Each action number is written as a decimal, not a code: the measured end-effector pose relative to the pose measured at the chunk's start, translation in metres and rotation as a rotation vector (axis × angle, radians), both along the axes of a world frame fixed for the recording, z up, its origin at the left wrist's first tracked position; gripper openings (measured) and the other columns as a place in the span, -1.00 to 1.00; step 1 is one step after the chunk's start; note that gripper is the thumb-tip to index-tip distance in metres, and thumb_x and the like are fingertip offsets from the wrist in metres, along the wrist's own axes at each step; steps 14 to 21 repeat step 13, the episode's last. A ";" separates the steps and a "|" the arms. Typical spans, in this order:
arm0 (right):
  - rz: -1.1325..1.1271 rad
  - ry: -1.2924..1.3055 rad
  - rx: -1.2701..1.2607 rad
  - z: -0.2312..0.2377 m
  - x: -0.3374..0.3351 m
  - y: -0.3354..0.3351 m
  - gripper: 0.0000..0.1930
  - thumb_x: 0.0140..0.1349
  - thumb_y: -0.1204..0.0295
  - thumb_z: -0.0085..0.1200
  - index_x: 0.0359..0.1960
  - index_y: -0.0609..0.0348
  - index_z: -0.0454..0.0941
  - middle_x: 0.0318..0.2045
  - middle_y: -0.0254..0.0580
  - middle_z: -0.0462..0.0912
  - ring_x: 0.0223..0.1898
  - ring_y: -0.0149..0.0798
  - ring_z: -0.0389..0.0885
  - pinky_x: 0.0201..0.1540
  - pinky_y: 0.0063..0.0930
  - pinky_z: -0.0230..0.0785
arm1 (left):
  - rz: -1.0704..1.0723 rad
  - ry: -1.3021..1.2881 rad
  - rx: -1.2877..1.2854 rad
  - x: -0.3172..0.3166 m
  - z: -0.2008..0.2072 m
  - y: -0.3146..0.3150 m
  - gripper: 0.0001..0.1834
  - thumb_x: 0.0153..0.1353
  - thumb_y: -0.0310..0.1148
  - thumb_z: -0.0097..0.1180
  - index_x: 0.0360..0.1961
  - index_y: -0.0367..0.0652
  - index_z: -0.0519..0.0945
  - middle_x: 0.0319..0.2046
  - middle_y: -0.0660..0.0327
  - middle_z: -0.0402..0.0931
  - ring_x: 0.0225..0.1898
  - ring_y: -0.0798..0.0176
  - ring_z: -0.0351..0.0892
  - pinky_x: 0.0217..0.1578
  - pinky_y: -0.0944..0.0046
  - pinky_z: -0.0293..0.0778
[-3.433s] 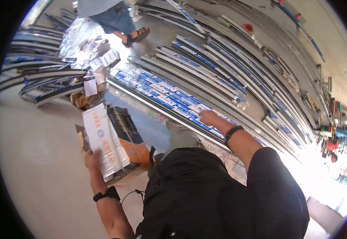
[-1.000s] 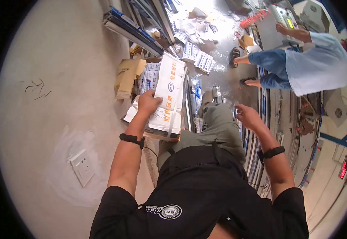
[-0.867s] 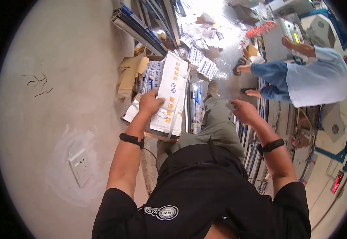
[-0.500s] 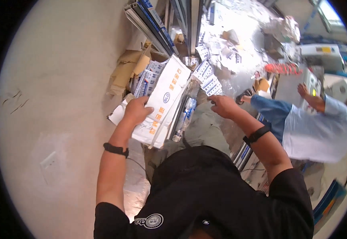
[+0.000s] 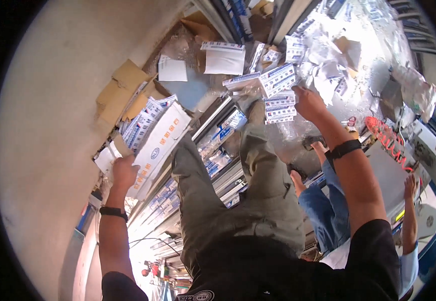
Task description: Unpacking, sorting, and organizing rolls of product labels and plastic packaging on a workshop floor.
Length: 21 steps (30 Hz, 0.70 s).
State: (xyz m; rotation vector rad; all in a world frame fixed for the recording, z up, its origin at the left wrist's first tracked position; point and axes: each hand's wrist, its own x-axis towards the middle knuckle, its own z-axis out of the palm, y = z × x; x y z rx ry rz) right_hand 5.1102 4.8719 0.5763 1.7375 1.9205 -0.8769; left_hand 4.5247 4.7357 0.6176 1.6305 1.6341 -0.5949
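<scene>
My left hand (image 5: 123, 173) is closed on the lower end of a long white cardboard box (image 5: 162, 145) with orange print. The box leans beside blue-and-white printed sheets (image 5: 142, 123) stuffed in an opened brown carton (image 5: 120, 93). My right hand (image 5: 309, 104) reaches forward, its fingers pinched at the edge of a white-and-blue printed strip (image 5: 279, 80). More such strips (image 5: 280, 108) hang or lie just below that one; whether they are joined to it I cannot tell.
Long metal profiles (image 5: 213, 118) in printed film lie beside and below my legs. Others stand upright (image 5: 290, 22) ahead. Crumpled film and paper scraps (image 5: 323, 60) litter the floor. At the right are a person in jeans (image 5: 328, 210), a red coiled hose (image 5: 386, 138) and a machine (image 5: 431, 150).
My view has shifted, showing more of my legs and the floor profiles. My hands are farther apart: the left with the white box moved left, the right reaching farther forward and right with the strip.
</scene>
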 end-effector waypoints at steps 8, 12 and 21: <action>0.240 -0.130 -0.072 -0.157 -0.009 0.007 -0.40 0.07 0.60 -0.19 0.25 0.12 0.21 0.19 0.07 0.32 0.23 0.02 0.27 0.23 -0.17 0.21 | 0.029 0.224 0.064 -0.126 -0.076 -0.080 -0.64 -0.11 -0.35 0.25 -0.25 -0.27 0.54 -0.26 -0.10 0.50 -0.18 -0.16 0.45 -0.11 -0.05 0.35; 0.343 -0.356 -0.119 -0.226 -0.015 0.000 -0.23 0.09 0.55 -0.02 0.37 -0.01 -0.02 0.34 0.03 0.08 0.38 -0.03 -0.01 0.34 0.07 -0.14 | 0.119 0.347 -0.115 -0.164 -0.097 -0.118 -0.55 -0.09 -0.25 0.24 -0.14 -0.18 0.51 -0.16 -0.17 0.45 -0.05 -0.19 0.40 -0.01 -0.03 0.33; 0.441 -0.449 -0.162 -0.242 -0.022 -0.005 -0.21 0.12 0.52 -0.02 0.39 -0.06 -0.10 0.37 0.00 0.01 0.40 -0.03 -0.04 0.35 0.06 -0.16 | 0.156 0.387 -0.152 -0.169 -0.098 -0.131 -0.54 -0.10 -0.23 0.24 -0.14 -0.17 0.51 -0.10 -0.18 0.43 0.01 -0.21 0.37 0.03 0.00 0.32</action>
